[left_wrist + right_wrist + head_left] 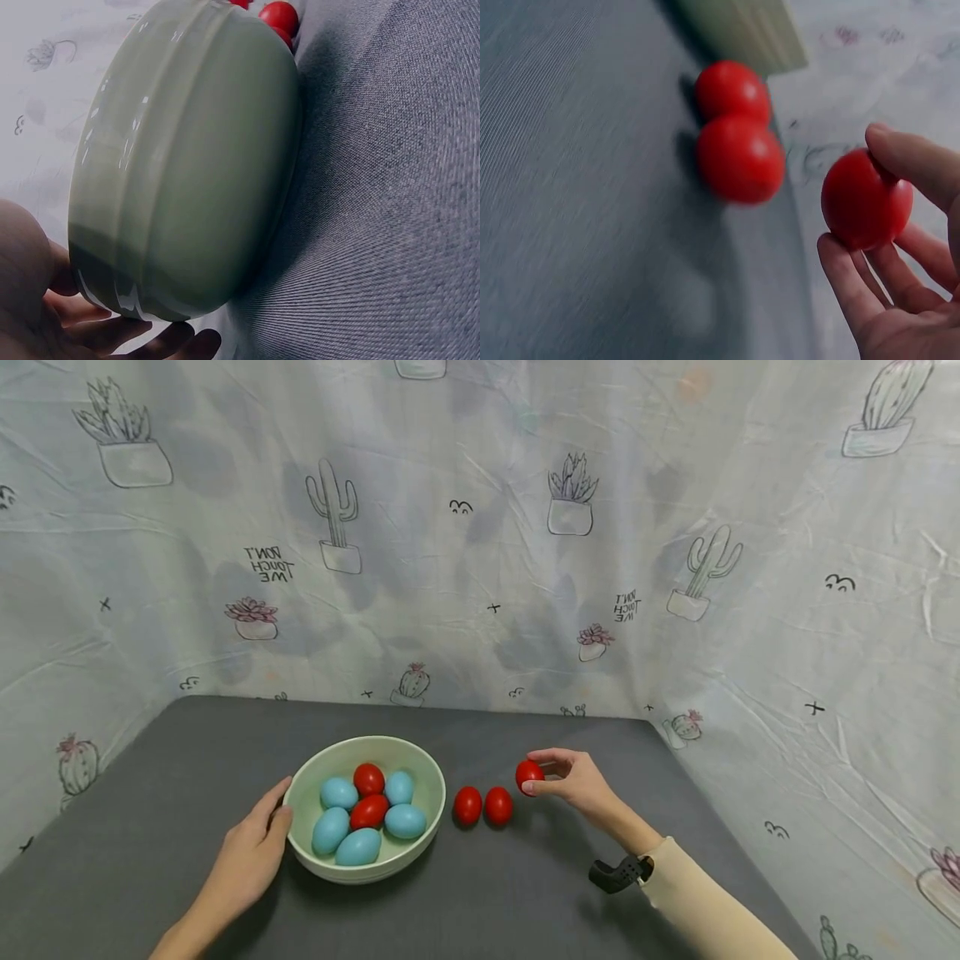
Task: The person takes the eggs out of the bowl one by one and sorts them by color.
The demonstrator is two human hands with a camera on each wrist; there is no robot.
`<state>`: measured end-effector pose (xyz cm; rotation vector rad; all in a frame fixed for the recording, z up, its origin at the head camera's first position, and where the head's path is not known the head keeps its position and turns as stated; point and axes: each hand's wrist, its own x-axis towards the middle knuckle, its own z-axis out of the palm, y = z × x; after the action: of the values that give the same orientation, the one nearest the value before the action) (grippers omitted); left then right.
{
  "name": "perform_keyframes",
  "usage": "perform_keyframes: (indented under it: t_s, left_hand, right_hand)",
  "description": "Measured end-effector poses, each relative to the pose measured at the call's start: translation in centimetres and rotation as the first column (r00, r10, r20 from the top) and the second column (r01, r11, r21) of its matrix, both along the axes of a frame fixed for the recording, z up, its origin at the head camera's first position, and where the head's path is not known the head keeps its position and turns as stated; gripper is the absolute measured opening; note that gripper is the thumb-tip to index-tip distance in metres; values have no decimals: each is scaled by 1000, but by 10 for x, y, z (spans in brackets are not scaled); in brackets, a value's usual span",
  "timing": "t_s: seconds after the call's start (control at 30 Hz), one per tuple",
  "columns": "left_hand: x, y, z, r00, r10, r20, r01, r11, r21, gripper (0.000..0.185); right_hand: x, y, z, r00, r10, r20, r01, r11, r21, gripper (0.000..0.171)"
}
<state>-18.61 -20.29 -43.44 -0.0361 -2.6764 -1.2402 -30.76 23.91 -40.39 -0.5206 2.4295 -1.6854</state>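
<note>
A pale green bowl (427, 777) on the grey table holds several blue eggs (406, 821) and two red eggs (369, 811). My left hand (255, 847) rests open against the bowl's left wall (187, 165), fingers (142, 337) along its base. Two red eggs (482, 806) lie side by side on the table just right of the bowl; the right wrist view shows them too (739, 157). My right hand (573, 781) pinches a third red egg (528, 774) between thumb and fingertips, a little right of the pair and above the table (866, 199).
The grey table (525, 893) is walled on the back and both sides by a white cloth with cactus drawings (480, 568). A black wrist strap (618, 874) sits on my right forearm by a cream sleeve.
</note>
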Motion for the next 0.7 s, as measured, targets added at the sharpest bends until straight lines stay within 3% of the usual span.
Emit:
perform_keyframes:
  t_s: [0.4,0.7]
  left_hand:
    - [0,-1,-1,1000,5,1,-5,1000,-18,58]
    - [0,0,-1,1000,7,0,-7,1000,-24,57]
  right_hand:
    - [-6,14,-28,999,25,21,-26,998,50,47]
    - [-10,10,-40,999,29,-25,-24,983,184,48]
